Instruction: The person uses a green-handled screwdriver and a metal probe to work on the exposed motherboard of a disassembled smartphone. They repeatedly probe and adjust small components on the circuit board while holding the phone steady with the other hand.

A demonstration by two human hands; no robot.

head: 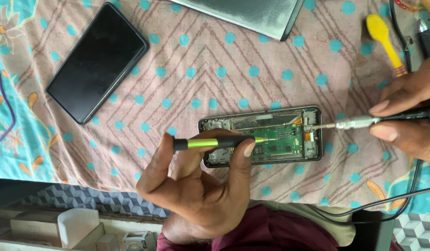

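**Two tools on an opened phone**

The opened phone [261,135] lies on the dotted cloth [201,69], circuit board up, just right of centre. Bare cloth surrounds its top and right sides; its lower left corner is hidden by the left hand [201,186]. That hand pinches a green pick [215,142] between thumb and fingers, tip on the board. The right hand [408,118] pinches a metal-tipped iron [359,123], its tip at the phone's right end. A dark phone [98,60] lies well apart, upper left; a yellow tool [384,42] upper right.
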